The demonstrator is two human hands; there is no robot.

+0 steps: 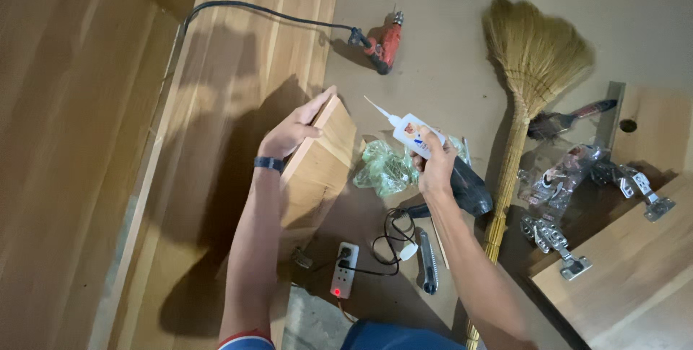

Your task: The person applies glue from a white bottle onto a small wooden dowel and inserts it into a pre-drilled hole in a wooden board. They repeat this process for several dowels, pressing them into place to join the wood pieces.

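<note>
The left hand (292,132) is closed over the upper edge of a wooden panel (321,166), thumb on the near face and fingers wrapped behind; the panel stands tilted on edge beside the long board (238,104) on the floor. The right hand (435,167) is closed round a white glue bottle (413,135), held near the panel's right side with its long thin nozzle pointing up and to the left, clear of the wood.

Handling, as judged: the panel looks stiff, flat and moderately heavy; its smooth faces may slip, so the edge grip suits it; grip at mid-edge gives best balance. The bottle appears light and squeezable; hold it round the body, not by the nozzle, which looks slender and easily bent.

Count of items in view:
- 1 wooden panel in hand; 1 glue bottle
- 1 red power drill (384,45) with black cord
- 1 straw broom (530,61); 1 paintbrush (563,120)
- 1 white power strip (343,270) with a lit red switch
- 1 utility knife (429,262)
- 1 crumpled green plastic bag (386,168)
- 1 dark power tool (468,187) behind the right wrist; type cannot be told
- at least 3 metal hinges (556,242), some in a clear packet; exact number cannot be told
</note>
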